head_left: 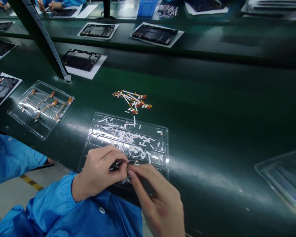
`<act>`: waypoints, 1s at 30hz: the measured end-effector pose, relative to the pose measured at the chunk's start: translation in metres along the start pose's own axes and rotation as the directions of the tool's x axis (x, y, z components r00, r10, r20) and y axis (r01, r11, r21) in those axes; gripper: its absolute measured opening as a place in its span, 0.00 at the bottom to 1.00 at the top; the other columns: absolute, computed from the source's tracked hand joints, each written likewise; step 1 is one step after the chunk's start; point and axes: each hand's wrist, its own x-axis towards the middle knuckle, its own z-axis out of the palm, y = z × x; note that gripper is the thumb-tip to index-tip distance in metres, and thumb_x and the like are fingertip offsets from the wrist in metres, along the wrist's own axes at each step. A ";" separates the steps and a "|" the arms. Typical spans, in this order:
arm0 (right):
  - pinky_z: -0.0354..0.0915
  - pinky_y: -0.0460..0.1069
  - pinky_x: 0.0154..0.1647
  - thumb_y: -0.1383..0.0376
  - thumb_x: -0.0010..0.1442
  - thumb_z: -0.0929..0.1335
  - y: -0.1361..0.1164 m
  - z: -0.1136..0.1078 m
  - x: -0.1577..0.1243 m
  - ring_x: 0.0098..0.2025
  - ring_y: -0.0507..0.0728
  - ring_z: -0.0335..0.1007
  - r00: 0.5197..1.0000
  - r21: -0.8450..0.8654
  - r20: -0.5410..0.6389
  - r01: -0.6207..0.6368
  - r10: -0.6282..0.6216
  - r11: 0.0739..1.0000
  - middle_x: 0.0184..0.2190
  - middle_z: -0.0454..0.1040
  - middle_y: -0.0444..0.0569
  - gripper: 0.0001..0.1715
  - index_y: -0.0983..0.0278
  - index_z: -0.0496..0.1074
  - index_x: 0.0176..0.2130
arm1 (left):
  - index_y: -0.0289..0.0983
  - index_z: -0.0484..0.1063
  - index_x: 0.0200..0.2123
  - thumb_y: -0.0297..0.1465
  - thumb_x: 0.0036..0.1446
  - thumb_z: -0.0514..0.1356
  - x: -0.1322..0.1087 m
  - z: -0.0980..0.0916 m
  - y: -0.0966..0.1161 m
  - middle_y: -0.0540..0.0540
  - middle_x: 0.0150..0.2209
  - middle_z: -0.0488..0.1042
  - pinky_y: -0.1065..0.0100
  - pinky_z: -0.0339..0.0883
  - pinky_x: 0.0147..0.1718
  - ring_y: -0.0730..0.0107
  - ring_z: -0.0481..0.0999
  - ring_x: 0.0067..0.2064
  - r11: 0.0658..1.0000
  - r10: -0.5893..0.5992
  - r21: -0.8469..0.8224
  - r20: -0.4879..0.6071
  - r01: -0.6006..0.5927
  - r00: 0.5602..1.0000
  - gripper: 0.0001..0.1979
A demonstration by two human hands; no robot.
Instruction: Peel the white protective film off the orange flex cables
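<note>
My left hand (100, 171) and my right hand (160, 200) meet fingertip to fingertip over the near edge of a clear plastic tray (165, 144). Each is closed in a pinch. Whatever sits between the fingertips is small and mostly covered, so I cannot name it. Many thin white strips (135, 138) lie scattered over the tray. Just beyond its far edge rests a loose pile of orange flex cables (138, 102) with white strips on them.
To the left, another clear tray (43, 131) holds several flex cables (48, 107). Black device frames (82, 60) lie on white sheets farther back. A dark slanted post (39, 36) rises at left. A co-worker's blue sleeve (14, 154) is close by. One more clear tray (286, 177) lies at right.
</note>
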 end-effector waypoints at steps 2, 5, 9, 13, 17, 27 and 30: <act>0.72 0.43 0.36 0.70 0.67 0.69 0.000 -0.001 0.001 0.36 0.51 0.76 0.999 0.025 0.028 -0.015 0.015 1.000 0.37 0.78 0.46 0.11 0.57 0.79 0.46 | 0.37 0.71 0.37 0.21 0.60 0.59 0.000 -0.002 -0.003 0.49 0.34 0.76 0.72 0.70 0.33 0.72 0.76 0.33 1.000 0.010 -0.015 0.074 -0.009 0.997 0.05; 0.71 0.43 0.33 0.69 0.68 0.68 -0.001 -0.003 0.001 0.34 0.51 0.75 0.994 0.103 0.081 -0.074 0.066 0.992 0.35 0.76 0.44 0.09 0.57 0.79 0.44 | 0.37 0.69 0.38 0.22 0.60 0.57 0.000 -0.003 -0.006 0.49 0.34 0.74 0.73 0.68 0.32 0.72 0.73 0.33 0.998 0.015 -0.062 0.155 -0.005 0.988 0.06; 0.69 0.45 0.31 0.65 0.69 0.67 -0.002 -0.006 0.002 0.30 0.51 0.73 0.976 0.199 0.133 -0.200 0.175 0.959 0.32 0.74 0.43 0.08 0.58 0.77 0.41 | 0.38 0.67 0.36 0.22 0.59 0.55 0.003 -0.005 -0.006 0.50 0.33 0.72 0.74 0.66 0.30 0.73 0.72 0.31 0.985 -0.048 -0.154 0.187 0.078 0.981 0.05; 0.69 0.45 0.31 0.64 0.69 0.68 -0.001 -0.007 0.002 0.30 0.52 0.73 0.978 0.159 0.053 -0.207 0.201 0.965 0.31 0.74 0.43 0.06 0.59 0.76 0.38 | 0.37 0.69 0.34 0.21 0.59 0.56 0.006 -0.010 -0.004 0.51 0.31 0.72 0.75 0.67 0.31 0.76 0.72 0.31 0.968 -0.139 -0.187 0.149 0.166 0.979 0.06; 0.69 0.45 0.33 0.66 0.68 0.69 0.000 -0.006 0.001 0.31 0.51 0.74 0.986 0.112 0.003 -0.166 0.167 0.980 0.33 0.74 0.42 0.05 0.57 0.77 0.41 | 0.36 0.74 0.39 0.23 0.59 0.63 0.004 -0.010 -0.002 0.50 0.35 0.77 0.74 0.70 0.35 0.75 0.76 0.34 0.983 -0.054 -0.171 0.067 0.065 0.996 0.05; 0.69 0.42 0.34 0.68 0.68 0.69 -0.003 -0.005 0.002 0.34 0.50 0.74 0.996 0.054 0.034 -0.089 0.087 0.995 0.35 0.75 0.41 0.08 0.56 0.77 0.44 | 0.36 0.74 0.37 0.21 0.59 0.63 0.002 -0.005 0.000 0.49 0.34 0.78 0.73 0.71 0.34 0.74 0.77 0.33 0.996 0.000 -0.088 0.024 0.002 1.000 0.05; 0.69 0.42 0.34 0.68 0.68 0.68 -0.004 -0.004 0.001 0.34 0.50 0.74 0.996 0.049 0.055 -0.072 0.070 0.996 0.35 0.76 0.42 0.07 0.57 0.77 0.44 | 0.35 0.71 0.36 0.21 0.58 0.60 0.002 -0.005 -0.002 0.50 0.32 0.76 0.72 0.69 0.32 0.73 0.75 0.32 0.999 0.031 -0.025 0.060 -0.029 0.998 0.05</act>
